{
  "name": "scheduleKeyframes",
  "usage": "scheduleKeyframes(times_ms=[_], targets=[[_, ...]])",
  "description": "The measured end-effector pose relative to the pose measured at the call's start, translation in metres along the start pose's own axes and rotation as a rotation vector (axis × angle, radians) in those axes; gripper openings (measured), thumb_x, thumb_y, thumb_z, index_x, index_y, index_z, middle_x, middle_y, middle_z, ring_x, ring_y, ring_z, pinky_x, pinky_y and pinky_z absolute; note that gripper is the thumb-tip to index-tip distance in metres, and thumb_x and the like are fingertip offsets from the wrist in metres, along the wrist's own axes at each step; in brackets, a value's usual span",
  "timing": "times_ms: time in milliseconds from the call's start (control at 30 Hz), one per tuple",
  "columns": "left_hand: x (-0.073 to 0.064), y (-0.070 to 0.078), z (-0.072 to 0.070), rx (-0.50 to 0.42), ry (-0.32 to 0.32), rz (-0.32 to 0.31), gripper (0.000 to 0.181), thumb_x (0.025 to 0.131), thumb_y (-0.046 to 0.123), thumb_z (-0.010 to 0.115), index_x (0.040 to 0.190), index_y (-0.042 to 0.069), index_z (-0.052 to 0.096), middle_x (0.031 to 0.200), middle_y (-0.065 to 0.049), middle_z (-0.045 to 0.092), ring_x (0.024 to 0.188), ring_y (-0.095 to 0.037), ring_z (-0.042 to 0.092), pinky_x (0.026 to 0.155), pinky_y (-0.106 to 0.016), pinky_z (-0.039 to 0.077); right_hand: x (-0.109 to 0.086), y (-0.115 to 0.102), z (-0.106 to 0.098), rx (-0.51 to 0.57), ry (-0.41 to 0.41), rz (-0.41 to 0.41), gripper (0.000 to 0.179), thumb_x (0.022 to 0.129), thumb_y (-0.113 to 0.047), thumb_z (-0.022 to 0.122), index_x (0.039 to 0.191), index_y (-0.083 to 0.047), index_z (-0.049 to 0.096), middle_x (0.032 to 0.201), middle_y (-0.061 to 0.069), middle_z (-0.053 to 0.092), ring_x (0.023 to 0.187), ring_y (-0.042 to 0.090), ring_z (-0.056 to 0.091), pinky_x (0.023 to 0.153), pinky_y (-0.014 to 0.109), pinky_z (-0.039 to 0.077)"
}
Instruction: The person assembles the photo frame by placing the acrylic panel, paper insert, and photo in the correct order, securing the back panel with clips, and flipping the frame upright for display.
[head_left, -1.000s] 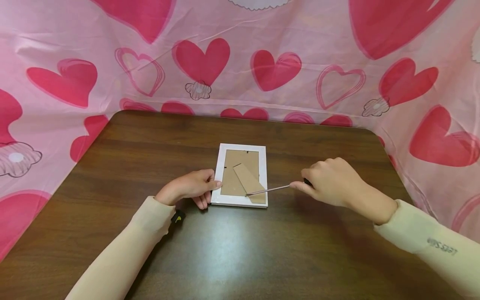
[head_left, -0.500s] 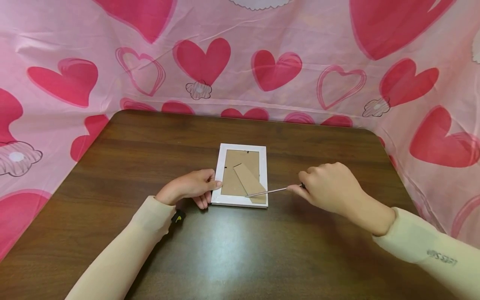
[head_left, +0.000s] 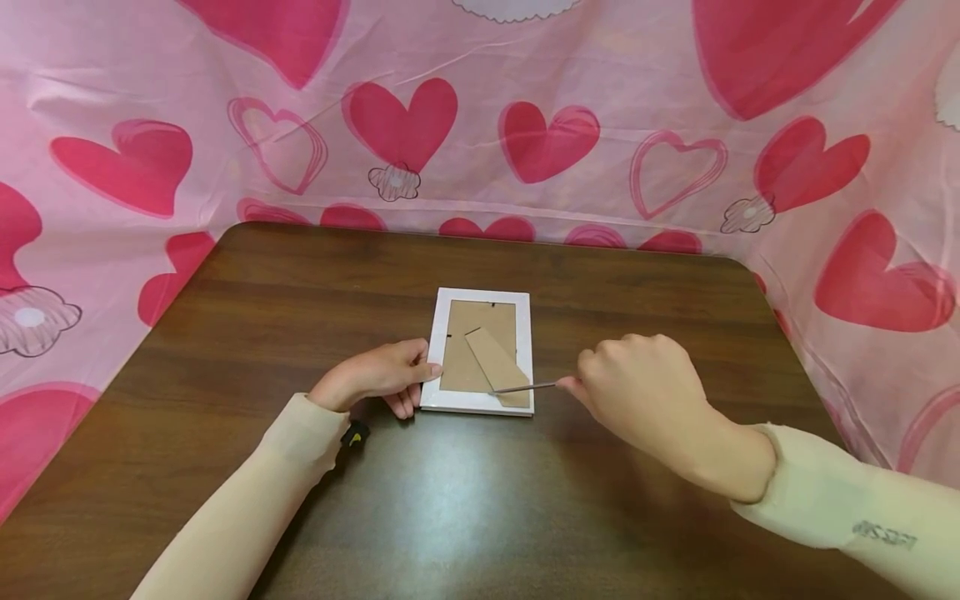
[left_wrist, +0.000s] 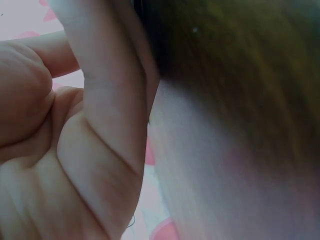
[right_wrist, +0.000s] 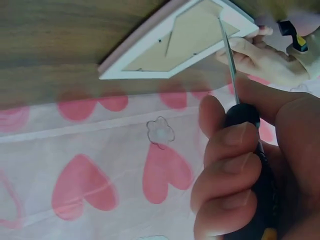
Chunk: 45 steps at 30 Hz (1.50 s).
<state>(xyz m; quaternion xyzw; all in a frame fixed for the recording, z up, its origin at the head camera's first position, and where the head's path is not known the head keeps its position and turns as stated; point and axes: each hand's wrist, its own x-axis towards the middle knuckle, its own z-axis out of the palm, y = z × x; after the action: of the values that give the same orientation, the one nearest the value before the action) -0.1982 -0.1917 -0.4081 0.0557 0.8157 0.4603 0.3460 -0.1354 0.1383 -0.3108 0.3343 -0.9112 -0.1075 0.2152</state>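
Note:
A white picture frame (head_left: 459, 401) lies back side up on the table, showing a brown backing board (head_left: 459, 367) with small dark tabs at its edges. A slanted cardboard stand leg (head_left: 491, 354) sits on that board. My left hand (head_left: 378, 375) holds the frame's left edge, thumb on top and fingers beside and below. In my right hand (head_left: 641, 400) is a screwdriver (right_wrist: 265, 185), its dark handle wrapped by the fingers. The screwdriver's metal shaft (head_left: 528, 387) crosses the leg, and its tip is at the board's lower edge by the leg. Close up, the left wrist view shows mostly fingers (left_wrist: 107, 95).
The dark wooden table (head_left: 300, 283) surrounds the frame. A pink cloth (head_left: 465, 125) with red hearts hangs behind and at both sides. A black strap piece with a yellow mark (head_left: 355, 433) is at the left cuff.
My right hand has moved left and slightly toward me, and the screwdriver's shaft lies flatter across the frame. Its tip stays near the same spot. My left hand and the frame keep their place.

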Motion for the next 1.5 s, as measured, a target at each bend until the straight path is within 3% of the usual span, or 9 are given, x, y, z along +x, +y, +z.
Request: scheduleKeyframes(times_ms=[300, 400, 533, 800, 1000, 1333, 1500], targets=[[-0.001, 0.001, -0.002, 0.067, 0.021, 0.031, 0.028, 0.111, 0.026, 0.06, 0.099, 0.004, 0.047, 0.073, -0.01, 0.063, 0.051, -0.013, 0.058, 0.051, -0.025, 0.056, 0.013, -0.018, -0.015, -0.06, -0.075, 0.041, 0.052, 0.085, -0.036, 0.089, 0.053, -0.014, 0.055, 0.047, 0.0, 0.045, 0.04, 0.023, 0.048, 0.036, 0.039, 0.042], [-0.002, 0.0, -0.003, 0.083, 0.022, 0.036, 0.028, 0.111, 0.026, 0.06, 0.099, 0.004, 0.047, 0.073, -0.009, 0.062, 0.051, -0.014, 0.056, 0.051, -0.025, 0.055, 0.02, -0.028, -0.02, -0.116, -0.064, 0.015, 0.048, 0.08, -0.01, 0.086, 0.049, -0.016, 0.05, 0.045, -0.004, 0.04, 0.041, 0.016, 0.041, 0.037, 0.034, 0.039], [-0.003, -0.002, -0.005, 0.078, 0.017, 0.039, 0.028, 0.11, 0.027, 0.061, 0.1, 0.004, 0.047, 0.074, -0.009, 0.061, 0.051, -0.014, 0.056, 0.052, -0.025, 0.055, 0.031, -0.041, -0.027, -0.197, -0.073, -0.015, 0.044, 0.063, 0.017, 0.061, 0.044, -0.017, 0.04, 0.045, -0.007, 0.034, 0.049, 0.01, 0.027, 0.04, 0.027, 0.033], [-0.003, -0.002, -0.005, 0.082, 0.011, 0.047, 0.029, 0.11, 0.027, 0.062, 0.099, 0.005, 0.047, 0.073, -0.008, 0.06, 0.052, -0.014, 0.055, 0.052, -0.025, 0.054, 0.041, -0.047, -0.033, -0.237, -0.17, -0.011, 0.041, 0.07, 0.012, 0.059, 0.045, -0.017, 0.043, 0.044, -0.007, 0.035, 0.049, 0.008, 0.026, 0.039, 0.027, 0.036], [-0.002, -0.003, -0.005, 0.082, 0.012, 0.051, 0.029, 0.11, 0.026, 0.062, 0.098, 0.005, 0.047, 0.072, -0.008, 0.06, 0.051, -0.014, 0.055, 0.052, -0.025, 0.055, 0.047, -0.042, -0.034, -0.202, -0.223, 0.0, 0.037, 0.077, 0.009, 0.06, 0.049, -0.014, 0.054, 0.046, -0.003, 0.042, 0.043, 0.012, 0.041, 0.037, 0.032, 0.043], [-0.001, -0.002, -0.003, 0.08, 0.014, 0.053, 0.029, 0.11, 0.026, 0.061, 0.098, 0.005, 0.046, 0.072, -0.008, 0.06, 0.051, -0.014, 0.055, 0.052, -0.026, 0.055, 0.057, -0.031, -0.032, -0.167, -0.322, 0.011, 0.041, 0.079, 0.008, 0.061, 0.049, -0.017, 0.05, 0.047, -0.004, 0.044, 0.044, 0.011, 0.042, 0.038, 0.034, 0.046], [0.0, 0.0, -0.003, 0.083, 0.014, 0.052, 0.029, 0.11, 0.026, 0.061, 0.097, 0.005, 0.046, 0.071, -0.008, 0.059, 0.051, -0.014, 0.055, 0.051, -0.025, 0.055, 0.061, -0.027, -0.031, -0.135, -0.329, 0.021, 0.04, 0.083, 0.003, 0.064, 0.05, -0.016, 0.054, 0.048, -0.003, 0.047, 0.044, 0.014, 0.046, 0.038, 0.038, 0.048]])
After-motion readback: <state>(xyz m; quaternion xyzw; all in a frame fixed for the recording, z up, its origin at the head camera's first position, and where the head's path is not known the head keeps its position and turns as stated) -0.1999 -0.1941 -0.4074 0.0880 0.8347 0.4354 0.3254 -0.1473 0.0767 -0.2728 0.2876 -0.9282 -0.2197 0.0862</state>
